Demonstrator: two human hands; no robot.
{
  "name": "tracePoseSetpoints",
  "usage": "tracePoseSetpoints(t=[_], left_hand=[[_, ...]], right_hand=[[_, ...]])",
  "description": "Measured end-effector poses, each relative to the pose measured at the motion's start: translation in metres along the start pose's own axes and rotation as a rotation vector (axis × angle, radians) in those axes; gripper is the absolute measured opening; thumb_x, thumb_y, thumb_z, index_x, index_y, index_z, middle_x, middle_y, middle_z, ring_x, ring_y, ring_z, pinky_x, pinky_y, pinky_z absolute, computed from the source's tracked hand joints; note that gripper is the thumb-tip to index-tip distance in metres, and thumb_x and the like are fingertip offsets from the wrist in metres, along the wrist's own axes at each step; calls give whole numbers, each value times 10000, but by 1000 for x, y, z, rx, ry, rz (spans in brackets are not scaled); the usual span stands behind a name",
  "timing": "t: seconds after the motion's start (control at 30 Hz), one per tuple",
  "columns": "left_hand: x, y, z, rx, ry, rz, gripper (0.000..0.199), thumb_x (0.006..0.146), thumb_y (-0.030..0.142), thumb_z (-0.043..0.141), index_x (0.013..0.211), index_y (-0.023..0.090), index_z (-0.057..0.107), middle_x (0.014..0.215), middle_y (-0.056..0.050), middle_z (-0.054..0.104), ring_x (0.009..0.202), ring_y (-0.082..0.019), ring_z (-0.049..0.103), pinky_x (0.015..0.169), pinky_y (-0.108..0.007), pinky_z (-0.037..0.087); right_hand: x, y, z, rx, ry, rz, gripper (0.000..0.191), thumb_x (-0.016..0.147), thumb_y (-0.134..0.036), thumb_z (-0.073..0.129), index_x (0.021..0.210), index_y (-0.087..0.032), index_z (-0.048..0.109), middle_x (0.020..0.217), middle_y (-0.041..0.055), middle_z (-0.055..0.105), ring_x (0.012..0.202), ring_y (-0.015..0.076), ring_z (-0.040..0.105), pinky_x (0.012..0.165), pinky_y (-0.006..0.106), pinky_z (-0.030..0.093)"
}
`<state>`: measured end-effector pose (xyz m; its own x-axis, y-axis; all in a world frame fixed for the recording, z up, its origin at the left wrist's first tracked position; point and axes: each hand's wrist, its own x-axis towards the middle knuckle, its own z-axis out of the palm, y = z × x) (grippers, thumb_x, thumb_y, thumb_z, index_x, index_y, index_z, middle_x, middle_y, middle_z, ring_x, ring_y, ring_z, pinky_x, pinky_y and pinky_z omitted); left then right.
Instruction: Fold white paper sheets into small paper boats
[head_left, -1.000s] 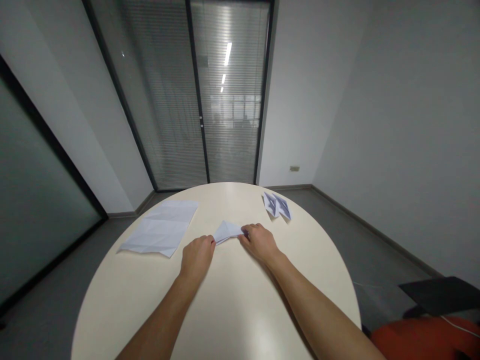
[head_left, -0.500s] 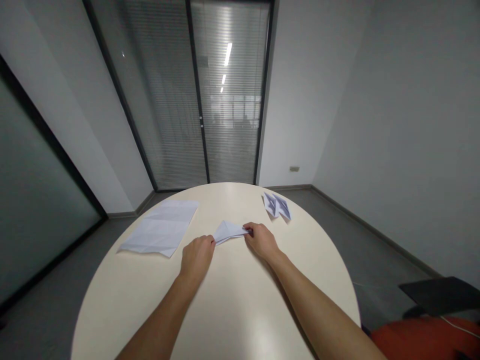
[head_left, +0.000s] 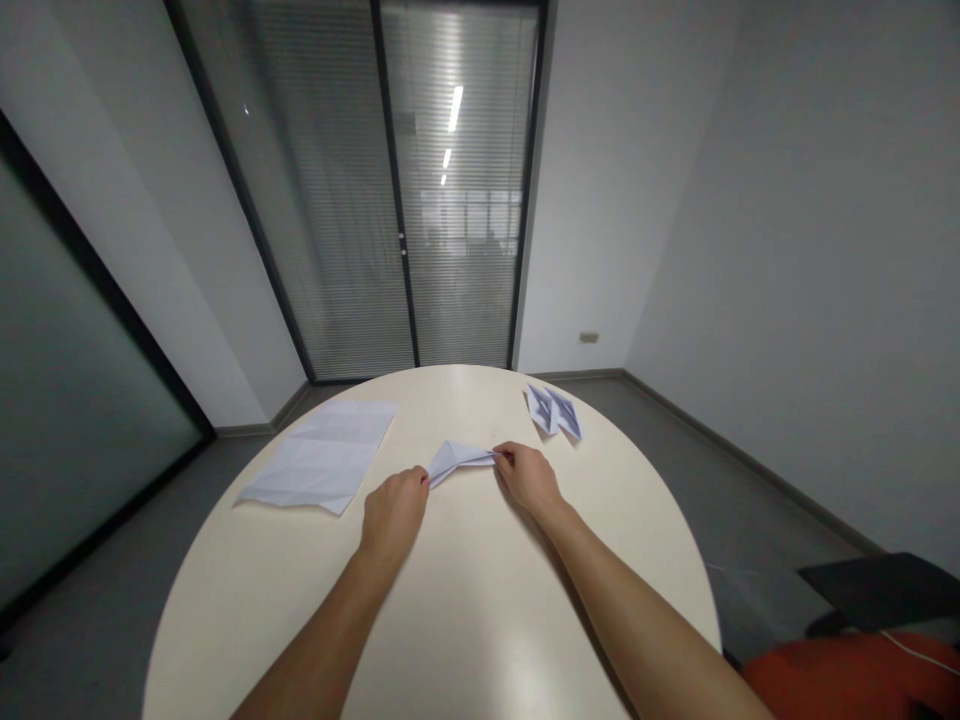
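A small piece of folded white paper (head_left: pixel 459 458) is stretched between my two hands over the middle of the round table. My left hand (head_left: pixel 396 508) pinches its left corner, fingers closed. At the other end, my right hand (head_left: pixel 527 476) has its right tip between thumb and fingers. The paper rises to a peak at its upper left, with a crease running down from it. Its two ends are partly hidden by my fingertips.
A creased sheet of white paper (head_left: pixel 322 455) lies flat to the left. Two folded paper shapes (head_left: pixel 553 412) stand near the table's far right edge. The round cream table (head_left: pixel 465 620) fills the foreground. Beyond its right edge is a red seat (head_left: pixel 840 680) with a dark panel (head_left: pixel 885 590).
My right hand has shifted slightly right and up, its fingers now nearer the paper's tip. The paper's front layers have changed shape, showing a sharper crease. My left hand has barely moved.
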<state>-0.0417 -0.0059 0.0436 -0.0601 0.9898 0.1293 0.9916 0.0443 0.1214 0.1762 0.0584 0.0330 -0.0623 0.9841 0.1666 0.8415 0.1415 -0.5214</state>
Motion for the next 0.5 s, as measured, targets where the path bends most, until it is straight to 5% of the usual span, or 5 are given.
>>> tracePoseSetpoints(t=[0.23, 0.5], left_hand=[[2, -2, 6, -53, 47, -9, 267, 1030, 313, 457, 1205, 250, 649, 1041, -73, 784, 942, -239, 746, 750, -302, 500], [1, 1, 5, -181, 53, -40, 275, 1025, 267, 473, 1260, 247, 616, 1074, -62, 783, 970, -202, 741, 771, -267, 474]], right_hand=[[5, 4, 1, 57, 81, -24, 304, 957, -195, 526, 1161, -235, 748, 1177, 38, 755, 1040, 196, 692, 918, 279, 480], [-1, -9, -9, -39, 176, -224, 334, 989, -150, 475, 1196, -208, 730, 1229, 62, 730, 1151, 199, 627, 1006, 289, 444]])
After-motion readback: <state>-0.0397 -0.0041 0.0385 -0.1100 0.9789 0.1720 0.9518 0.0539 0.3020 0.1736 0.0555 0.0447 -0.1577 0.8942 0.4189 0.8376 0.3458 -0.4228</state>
